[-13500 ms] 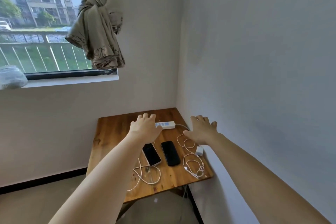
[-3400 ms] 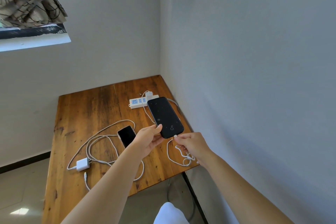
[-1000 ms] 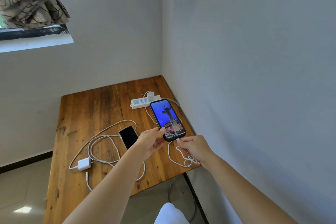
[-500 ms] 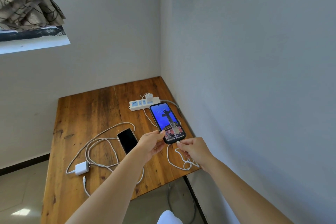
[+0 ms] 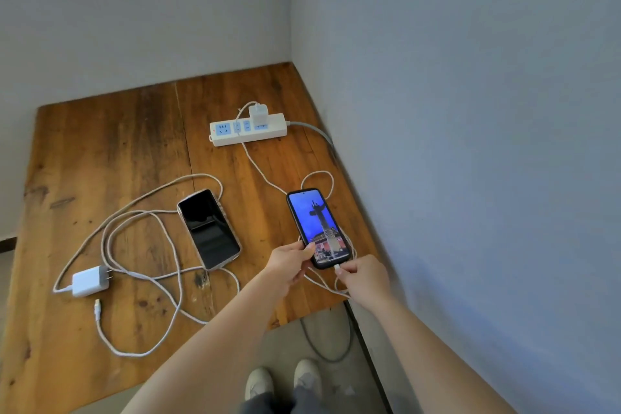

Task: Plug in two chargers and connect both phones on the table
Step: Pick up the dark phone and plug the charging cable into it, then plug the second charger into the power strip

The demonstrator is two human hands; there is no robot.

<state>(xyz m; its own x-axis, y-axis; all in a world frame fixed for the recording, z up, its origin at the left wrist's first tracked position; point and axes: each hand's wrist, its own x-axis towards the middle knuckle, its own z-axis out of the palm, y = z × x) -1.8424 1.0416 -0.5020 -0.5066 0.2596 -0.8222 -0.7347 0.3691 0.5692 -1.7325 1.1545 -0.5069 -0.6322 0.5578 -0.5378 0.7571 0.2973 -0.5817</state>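
Observation:
A black-cased phone (image 5: pixel 316 225) with a lit blue screen is low over the wooden table (image 5: pixel 100 151) near its right edge. My left hand (image 5: pixel 289 260) pinches its lower left edge. My right hand (image 5: pixel 361 276) pinches the white cable plug at the phone's bottom end. That cable (image 5: pixel 265 178) runs back to a white charger (image 5: pixel 258 113) seated in the white power strip (image 5: pixel 248 129). A second phone (image 5: pixel 209 228) with a dark screen lies flat at mid table. A second white charger (image 5: pixel 90 281) lies loose at the left, its cable (image 5: pixel 141 279) coiled around and its free plug (image 5: pixel 97 306) lying bare.
Walls close the table in at the back and the right. The power strip's grey cord (image 5: pixel 316 133) runs off the right edge and hangs to the floor. My shoes (image 5: pixel 285 380) stand just in front of the table's near edge.
The lit phone has come down from mid-air toward the table, both hands still on it. The view has tilted downward and closer.

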